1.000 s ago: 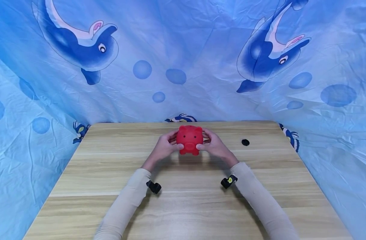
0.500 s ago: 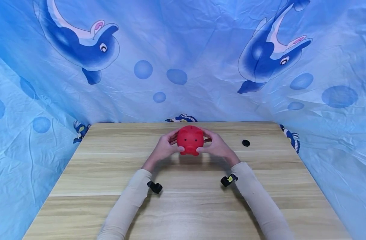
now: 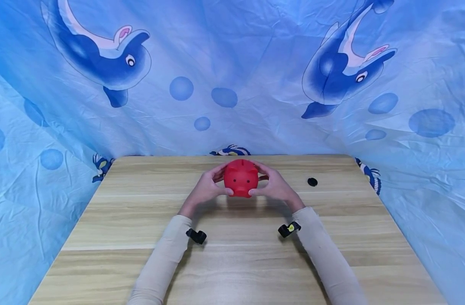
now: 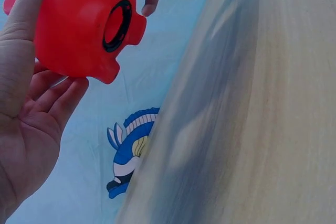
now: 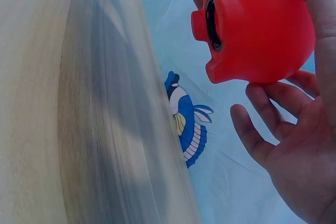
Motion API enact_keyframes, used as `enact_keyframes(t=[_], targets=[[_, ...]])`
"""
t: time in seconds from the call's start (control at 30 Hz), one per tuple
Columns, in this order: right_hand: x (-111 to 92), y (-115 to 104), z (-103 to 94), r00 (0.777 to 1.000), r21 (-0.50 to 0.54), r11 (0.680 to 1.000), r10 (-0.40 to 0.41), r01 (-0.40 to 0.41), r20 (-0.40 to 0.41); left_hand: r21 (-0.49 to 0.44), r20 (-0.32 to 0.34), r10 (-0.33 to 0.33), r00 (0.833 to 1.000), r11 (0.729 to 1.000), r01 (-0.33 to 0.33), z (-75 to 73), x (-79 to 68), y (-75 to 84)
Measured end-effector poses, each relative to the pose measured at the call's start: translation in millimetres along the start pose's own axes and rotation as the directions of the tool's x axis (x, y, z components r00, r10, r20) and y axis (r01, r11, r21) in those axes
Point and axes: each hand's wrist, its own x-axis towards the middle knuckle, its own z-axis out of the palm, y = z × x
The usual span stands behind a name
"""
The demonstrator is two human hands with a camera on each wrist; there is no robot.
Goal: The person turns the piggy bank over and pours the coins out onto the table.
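A red piggy bank point(image 3: 241, 176) is held up above the far part of the table, its snout toward me and the coin slot showing on top. My left hand point(image 3: 209, 186) grips its left side, thumb in front and fingers behind. On the other side my right hand point(image 3: 274, 184) grips it the same way. From below, both wrist views show a round black-rimmed opening point(image 4: 116, 25) in the belly between the short feet. A small black round plug point(image 3: 312, 181) lies on the table to the right of the right hand.
The wooden table point(image 3: 232, 262) reaches back to a blue curtain point(image 3: 255, 127) printed with dolphins and bubbles. More of the curtain hangs along both sides. A small black camera is strapped to each sleeve point(image 3: 160, 258).
The piggy bank has tipped forward toward me, so the coin slot has come into view and its face sits slightly lower. Both hands keep their grip in nearly the same place.
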Motion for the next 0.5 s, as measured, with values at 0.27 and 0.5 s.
enact_keyframes(t=[0.27,0.5], targets=[[0.1,1.6,1.5,1.0,-0.013,1.0,-0.012,0.012,-0.003,-0.038,0.025,0.018,1.0,0.999,-0.017,-0.9,-0.4,-1.4],[0.1,3.7,0.9,0.998,-0.027,0.998,-0.064,0.064,0.003,-0.035,0.057,0.017,0.998,0.999,-0.015,-0.6,-0.4,-1.6]])
